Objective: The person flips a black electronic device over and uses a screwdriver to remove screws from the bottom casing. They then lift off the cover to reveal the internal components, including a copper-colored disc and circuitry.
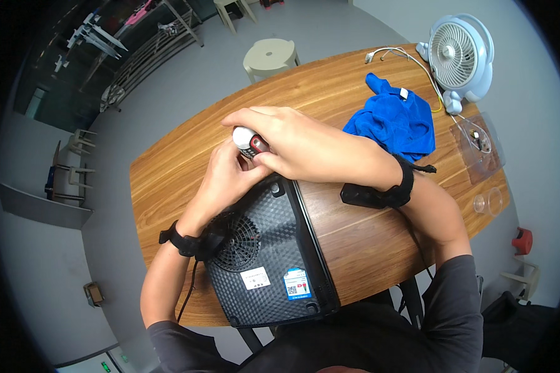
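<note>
An upturned black appliance, looking like an induction cooker (267, 242), lies at the table's near edge with its textured underside, round fan grille and two labels showing. Above its far end, both my hands close round a small white-topped device (244, 137) with a black and red side. My right hand (295, 140) wraps over it from the right, fingers curled across the far side. From the left, my left hand (225, 168) grips its lower part. The device's lower end is hidden by my fingers, so its exact kind does not show.
A crumpled blue cloth (395, 121) lies on the wooden table (186, 149) at the right. Beyond it stand a white fan (457, 56), a white cable, a clear plastic sheet (482, 152) and clear cups (493, 202). A beige stool (269, 57) stands past the far edge.
</note>
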A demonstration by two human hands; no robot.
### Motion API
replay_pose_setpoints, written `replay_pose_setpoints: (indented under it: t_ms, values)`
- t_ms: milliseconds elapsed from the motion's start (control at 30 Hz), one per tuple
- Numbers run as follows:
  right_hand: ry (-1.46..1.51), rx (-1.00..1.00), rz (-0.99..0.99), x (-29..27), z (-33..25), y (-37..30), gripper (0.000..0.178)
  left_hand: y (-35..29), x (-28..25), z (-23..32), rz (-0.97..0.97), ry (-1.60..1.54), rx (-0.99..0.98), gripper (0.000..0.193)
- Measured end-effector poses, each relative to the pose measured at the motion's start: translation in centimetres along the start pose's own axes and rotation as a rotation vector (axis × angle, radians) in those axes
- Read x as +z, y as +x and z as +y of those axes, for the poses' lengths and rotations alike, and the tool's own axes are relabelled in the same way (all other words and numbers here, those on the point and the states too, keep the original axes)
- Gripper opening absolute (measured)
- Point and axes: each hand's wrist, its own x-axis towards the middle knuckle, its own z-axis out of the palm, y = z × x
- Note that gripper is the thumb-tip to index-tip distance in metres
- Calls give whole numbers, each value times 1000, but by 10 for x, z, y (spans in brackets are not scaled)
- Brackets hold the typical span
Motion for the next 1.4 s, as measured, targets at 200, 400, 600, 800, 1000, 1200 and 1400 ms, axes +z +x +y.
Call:
replay_pose_setpoints:
  t_ms: [200, 400, 600, 800, 1000, 1200, 1400]
  values:
    - [-167, -30, 33, -2, -8, -2, 46, -2, 3, -2, 40, 56, 118, 32]
    - [-29, 26, 44, 2, 2, 1, 42, 6, 5, -5, 6, 130, 5, 25]
    - [-69, 30, -14, -1, -5, 1, 40, -1, 3, -6, -22, 7, 8, 23]
    - [-76, -4, 79, 4, 5, -3, 44, 6, 12, -1, 62, 60, 99, 30]
    - [132, 122, -114, -8, -5, 0, 42, 0, 2, -5, -35, 65, 8, 31]
    - [-150, -43, 89, 9, 5, -6, 41, 0, 10, -5, 90, 123, 110, 30]
    - [1, 2, 56, 11, 12, -5, 48, 3, 6, -12, 47, 133, 72, 27]
